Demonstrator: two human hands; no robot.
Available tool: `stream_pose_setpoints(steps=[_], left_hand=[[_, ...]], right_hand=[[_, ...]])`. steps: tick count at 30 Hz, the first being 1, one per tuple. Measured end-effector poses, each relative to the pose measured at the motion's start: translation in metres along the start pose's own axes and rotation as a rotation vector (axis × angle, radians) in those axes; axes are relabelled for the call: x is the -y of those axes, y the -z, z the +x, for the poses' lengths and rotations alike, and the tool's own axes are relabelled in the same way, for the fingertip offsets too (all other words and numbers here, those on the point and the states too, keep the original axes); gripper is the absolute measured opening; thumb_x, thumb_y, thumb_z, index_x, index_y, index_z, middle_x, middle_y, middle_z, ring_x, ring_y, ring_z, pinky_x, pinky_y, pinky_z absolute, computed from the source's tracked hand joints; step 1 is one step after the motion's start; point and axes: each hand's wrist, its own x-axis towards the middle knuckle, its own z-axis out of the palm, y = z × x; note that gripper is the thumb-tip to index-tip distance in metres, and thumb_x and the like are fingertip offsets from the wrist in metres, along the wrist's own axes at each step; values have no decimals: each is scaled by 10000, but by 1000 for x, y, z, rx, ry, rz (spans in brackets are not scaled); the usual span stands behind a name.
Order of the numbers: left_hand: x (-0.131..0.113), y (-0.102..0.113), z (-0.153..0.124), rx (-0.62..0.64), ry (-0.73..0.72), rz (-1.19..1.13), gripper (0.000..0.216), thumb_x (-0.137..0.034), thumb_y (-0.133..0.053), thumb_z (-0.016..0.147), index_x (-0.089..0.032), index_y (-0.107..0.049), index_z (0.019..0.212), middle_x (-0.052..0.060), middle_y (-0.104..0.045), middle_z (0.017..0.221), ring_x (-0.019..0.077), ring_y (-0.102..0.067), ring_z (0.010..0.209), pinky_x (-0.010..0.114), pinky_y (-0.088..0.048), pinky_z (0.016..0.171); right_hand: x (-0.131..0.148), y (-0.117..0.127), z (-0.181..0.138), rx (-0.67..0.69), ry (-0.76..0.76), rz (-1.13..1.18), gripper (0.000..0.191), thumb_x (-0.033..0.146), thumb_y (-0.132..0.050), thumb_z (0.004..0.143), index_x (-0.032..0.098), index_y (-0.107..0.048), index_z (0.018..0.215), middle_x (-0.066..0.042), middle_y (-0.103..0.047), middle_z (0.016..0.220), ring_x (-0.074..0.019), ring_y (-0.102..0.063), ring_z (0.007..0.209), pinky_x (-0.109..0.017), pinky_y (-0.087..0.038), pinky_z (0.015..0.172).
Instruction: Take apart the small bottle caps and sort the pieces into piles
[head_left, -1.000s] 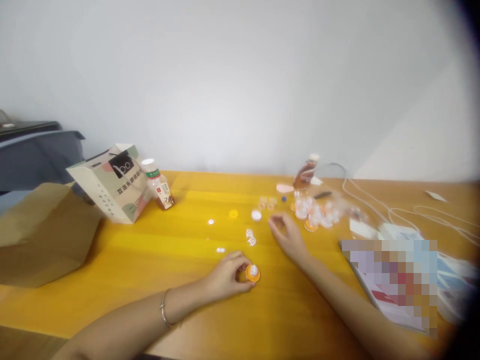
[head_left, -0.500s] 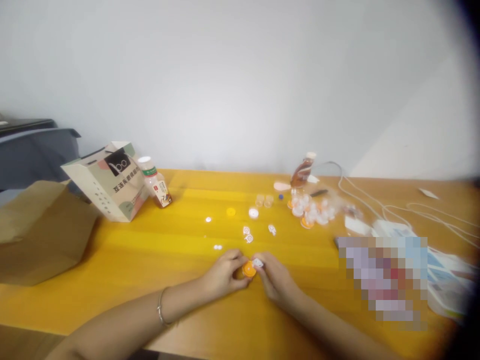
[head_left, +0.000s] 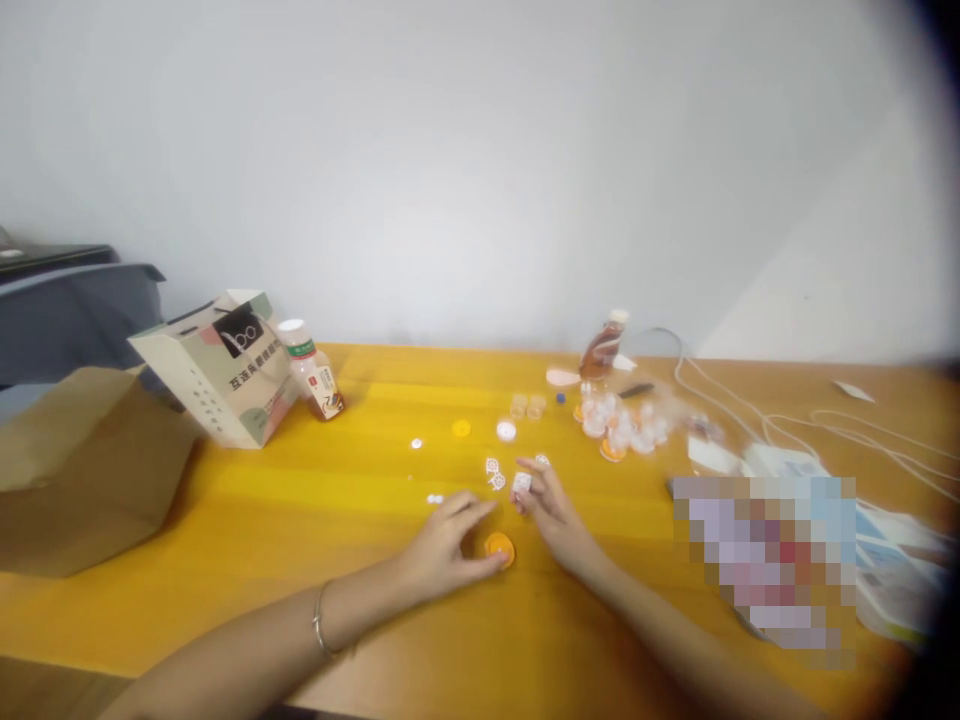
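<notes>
Low over the near middle of the table, my left hand has its thumb and fingers apart. Its thumb touches the edge of a small round orange piece, which is not gripped. A small white square piece with dark markings is pinched in my right hand, whose other fingers point forward. Just beyond lie white patterned cutout pieces, one partly behind my right fingers. White round bits lie ahead of my left hand.
Farther back are a yellow disc, a white disc, clear cups and a pile of clear and orange pieces. Bottles and a paper bag stand behind. White cables cross the right side.
My right hand has moved forward, away from the orange piece, with the white square piece in its fingers. My left fingers have spread, letting go of the orange piece.
</notes>
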Motion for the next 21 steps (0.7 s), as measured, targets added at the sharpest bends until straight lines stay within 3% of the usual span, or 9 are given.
stream_pose_setpoints(steps=[6, 11, 21], left_hand=[[2, 11, 29, -179, 70, -314, 319, -275, -517, 860, -203, -550, 1170, 67, -545, 955, 170, -534, 908, 288, -448, 798], [10, 7, 44, -175, 44, -463, 239, -300, -569, 832, -196, -655, 1030, 56, -554, 902, 165, -553, 885, 299, -463, 827], [11, 6, 46, -219, 50, -521, 236, -296, -642, 771, -158, -665, 962, 86, -639, 985, 195, -593, 934, 336, -485, 854]], right_hand=[[17, -3, 16, 179, -64, 241, 301, 399, -660, 720, 234, -422, 803, 35, -636, 671, -118, -573, 621, -268, -450, 652], [14, -5, 22, 96, -110, 285, 295, 420, -711, 658, 208, -519, 732, 27, -652, 621, -126, -603, 564, -281, -485, 620], [5, -7, 20, -38, -180, 294, 274, 383, -756, 601, 176, -588, 666, 22, -654, 561, -93, -568, 481, -222, -464, 522]])
